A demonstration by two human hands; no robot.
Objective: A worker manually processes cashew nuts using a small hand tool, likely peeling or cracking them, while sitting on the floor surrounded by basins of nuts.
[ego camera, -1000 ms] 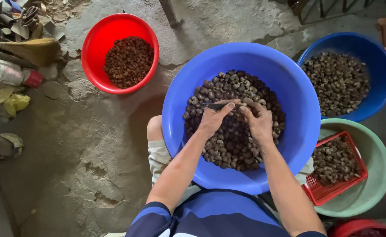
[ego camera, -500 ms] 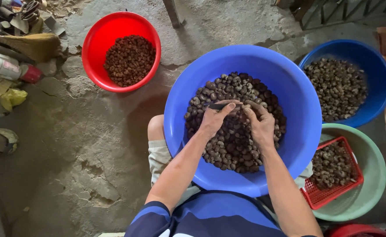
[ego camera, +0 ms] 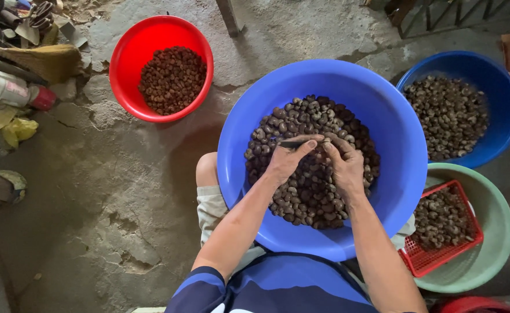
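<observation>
- Pinched in the left hand (ego camera: pixel 284 163) is a thin dark blade (ego camera: pixel 292 144); one small nut is seemingly closed in the right hand (ego camera: pixel 345 165), though it is mostly hidden by the fingers.
- Both hands are held over the nut heap (ego camera: pixel 310 197) in the large blue basin (ego camera: pixel 382 116).
- The nuts are judged light, hard and rounded, apt to roll; a hold across the flanks would suit.
- Left of the basin a red bowl (ego camera: pixel 128 55) is seen; right of it, a smaller blue bowl (ego camera: pixel 501 98) and a red basket (ego camera: pixel 426 261).

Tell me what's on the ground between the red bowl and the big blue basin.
Only bare cracked concrete floor between the red bowl and the big blue basin, in the head view.
</observation>
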